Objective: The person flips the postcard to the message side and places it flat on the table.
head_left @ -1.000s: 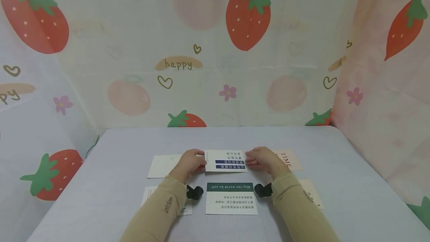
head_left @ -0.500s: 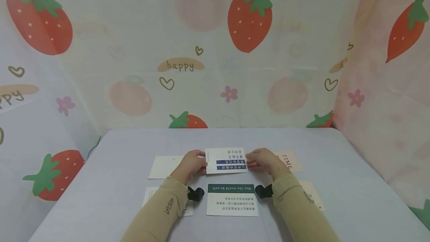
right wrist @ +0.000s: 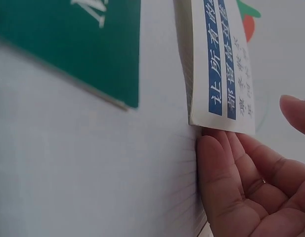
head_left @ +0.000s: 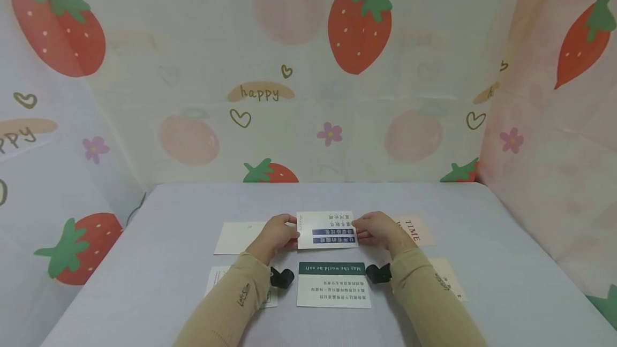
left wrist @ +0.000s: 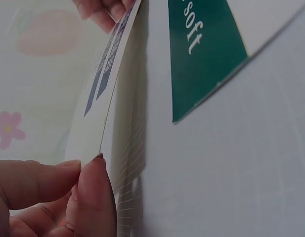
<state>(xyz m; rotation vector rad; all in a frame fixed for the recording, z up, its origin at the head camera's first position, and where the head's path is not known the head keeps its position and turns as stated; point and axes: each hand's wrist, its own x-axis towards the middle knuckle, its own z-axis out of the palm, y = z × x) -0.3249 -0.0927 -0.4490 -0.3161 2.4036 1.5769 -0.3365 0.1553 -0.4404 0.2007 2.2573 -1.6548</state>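
A white card (head_left: 324, 224) with two blue text bands is held at the far middle of the group, tilted, its shadow on the tabletop. My left hand (head_left: 276, 233) pinches its left edge between thumb and finger, as the left wrist view shows at the card's corner (left wrist: 85, 140). At the right edge is my right hand (head_left: 381, 229). In the right wrist view its fingers (right wrist: 219, 163) sit under the card's edge, while the thumb stands apart from the card. Nearer me lies a card with a green band (head_left: 332, 296), flat on the cloth.
A white card (head_left: 233, 239) and a printed card (head_left: 216, 277) lie at left, partly behind my left arm. On the right are a pink TIME card (head_left: 421, 230) and a cream card (head_left: 450, 280), partly covered by my right arm. A strawberry-print curtain (head_left: 308, 143) stands behind the table.
Over the last second the blue-banded card has tilted so that more of its face shows. Both hands stay at its side edges; the head view has shifted slightly.
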